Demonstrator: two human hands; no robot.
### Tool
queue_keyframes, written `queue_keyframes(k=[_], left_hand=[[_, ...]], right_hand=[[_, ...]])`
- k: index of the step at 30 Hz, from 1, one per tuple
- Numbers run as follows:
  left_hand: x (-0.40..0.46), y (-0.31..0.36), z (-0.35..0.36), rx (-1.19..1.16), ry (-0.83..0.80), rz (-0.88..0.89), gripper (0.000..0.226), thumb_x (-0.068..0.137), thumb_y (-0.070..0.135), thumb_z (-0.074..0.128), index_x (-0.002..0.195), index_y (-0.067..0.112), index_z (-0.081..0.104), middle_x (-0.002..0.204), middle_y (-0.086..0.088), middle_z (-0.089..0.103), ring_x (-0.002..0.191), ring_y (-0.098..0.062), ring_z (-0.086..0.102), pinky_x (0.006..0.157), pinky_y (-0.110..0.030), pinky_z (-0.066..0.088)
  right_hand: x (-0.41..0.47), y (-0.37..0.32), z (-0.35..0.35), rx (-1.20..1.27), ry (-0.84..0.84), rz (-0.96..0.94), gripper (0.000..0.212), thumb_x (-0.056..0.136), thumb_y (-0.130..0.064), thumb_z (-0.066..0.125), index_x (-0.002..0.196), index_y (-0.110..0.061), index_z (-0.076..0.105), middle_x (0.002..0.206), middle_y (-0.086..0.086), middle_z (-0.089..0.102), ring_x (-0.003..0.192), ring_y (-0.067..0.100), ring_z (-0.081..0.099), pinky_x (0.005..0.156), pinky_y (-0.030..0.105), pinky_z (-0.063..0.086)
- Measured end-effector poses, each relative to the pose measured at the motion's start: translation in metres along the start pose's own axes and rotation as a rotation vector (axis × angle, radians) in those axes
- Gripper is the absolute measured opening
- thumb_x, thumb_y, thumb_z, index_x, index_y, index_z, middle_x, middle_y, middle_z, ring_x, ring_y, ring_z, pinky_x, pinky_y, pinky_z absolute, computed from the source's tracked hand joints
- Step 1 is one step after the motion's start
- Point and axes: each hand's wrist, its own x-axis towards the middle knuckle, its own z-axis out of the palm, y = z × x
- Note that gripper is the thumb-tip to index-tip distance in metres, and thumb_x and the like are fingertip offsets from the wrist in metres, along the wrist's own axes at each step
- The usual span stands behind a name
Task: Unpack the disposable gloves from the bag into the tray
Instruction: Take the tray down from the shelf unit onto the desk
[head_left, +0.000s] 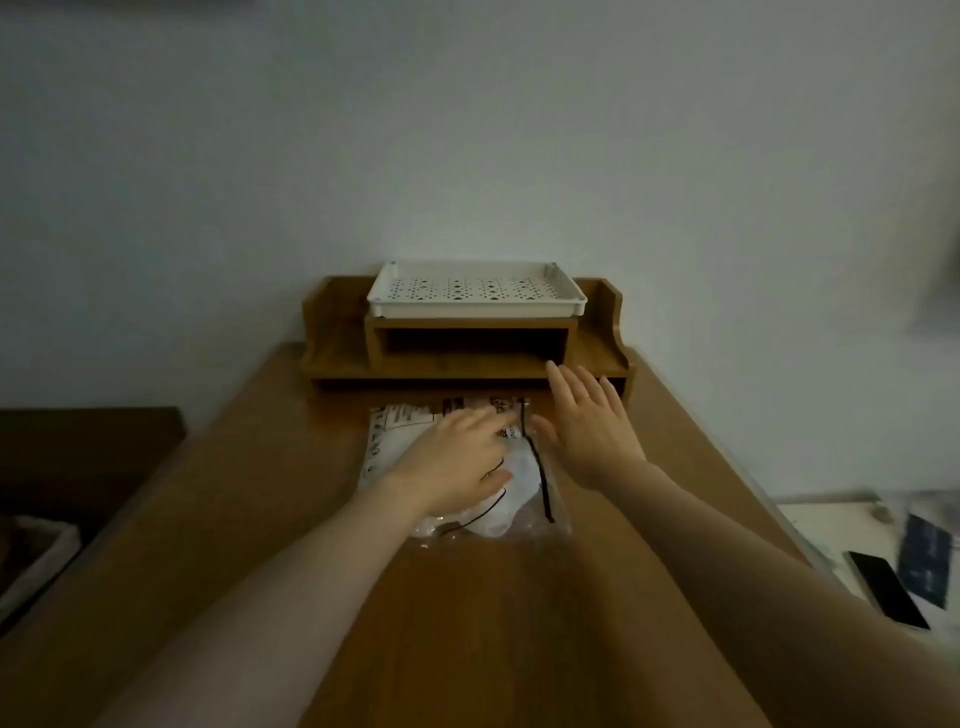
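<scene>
Head view. We see a wooden table (218, 509) against a pale wall (467, 130), with both bare forearms reaching forward over it. The left hand (457, 467) rests palm-down on a clear plastic bag (395, 436) printed with dark markings; its fingers lie fairly straight across the bag's upper part, pressing rather than pinching. Beneath and just right of this hand we make out pale contents, presumably the disposable gloves (511, 499), still inside the bag; their outline is blurred. A black zip strip (537, 467) runs along the bag's right edge, between the two hands. The right hand (587, 431) hovers just right of that strip with fingers spread and straight, holding nothing; whether its thumb touches the bag we cannot tell. Beyond both hands stands a wooden desk organiser (337, 338), and on its top shelf sits the white perforated tray (478, 309), well apart from the bag. Far right of the right hand, on a lower surface, lies a dark phone (888, 590).
</scene>
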Motion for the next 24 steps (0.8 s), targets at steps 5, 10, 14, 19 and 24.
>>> queue_keyframes(k=[5, 10, 14, 19, 24], left_hand=[[0.039, 0.015, 0.031, 0.205, -0.199, 0.061, 0.086, 0.084, 0.076, 0.026, 0.150, 0.023, 0.017, 0.159, -0.004, 0.002, 0.145, -0.034, -0.007, 0.116, -0.048, -0.003], [0.054, -0.024, 0.041, 0.189, -0.205, -0.037, 0.098, 0.075, 0.084, 0.030, 0.151, 0.026, 0.009, 0.160, -0.003, 0.004, 0.145, -0.032, -0.002, 0.117, -0.046, 0.002], [0.054, -0.065, 0.048, 0.186, -0.206, -0.144, 0.094, 0.076, 0.083, 0.030, 0.150, 0.027, 0.013, 0.159, -0.003, 0.007, 0.145, -0.030, 0.003, 0.116, -0.045, 0.005], [0.047, -0.093, 0.054, 0.170, -0.219, -0.216, 0.092, 0.077, 0.082, 0.030, 0.151, 0.029, 0.012, 0.159, -0.003, 0.007, 0.146, -0.030, 0.003, 0.116, -0.044, 0.005], [0.038, -0.103, 0.054, 0.166, -0.237, -0.252, 0.090, 0.078, 0.081, 0.030, 0.150, 0.031, 0.013, 0.159, -0.002, 0.011, 0.145, -0.030, 0.010, 0.116, -0.043, 0.006]], right_hand=[[0.044, -0.004, -0.008, 0.020, 0.092, -0.053, 0.064, 0.101, -0.029, 0.038, 0.152, -0.015, 0.003, 0.160, 0.003, 0.011, 0.147, 0.020, 0.005, 0.119, 0.036, 0.003], [0.105, -0.004, -0.011, -0.046, 0.076, -0.051, 0.061, 0.101, -0.019, 0.035, 0.153, -0.019, 0.003, 0.161, 0.003, 0.002, 0.147, 0.022, -0.001, 0.118, 0.039, 0.001], [0.146, -0.006, -0.005, -0.073, 0.016, -0.049, 0.066, 0.098, -0.010, 0.037, 0.153, -0.018, 0.001, 0.161, 0.004, -0.003, 0.147, 0.024, -0.005, 0.117, 0.040, -0.001], [0.174, -0.004, 0.003, -0.081, -0.033, -0.050, 0.070, 0.095, -0.005, 0.038, 0.153, -0.017, 0.000, 0.160, 0.007, 0.004, 0.147, 0.026, 0.000, 0.119, 0.044, 0.000], [0.173, -0.005, 0.004, -0.149, 0.045, -0.116, 0.041, 0.092, -0.006, 0.047, 0.132, -0.013, 0.041, 0.124, 0.011, 0.051, 0.118, 0.031, 0.045, 0.102, 0.042, 0.035]])
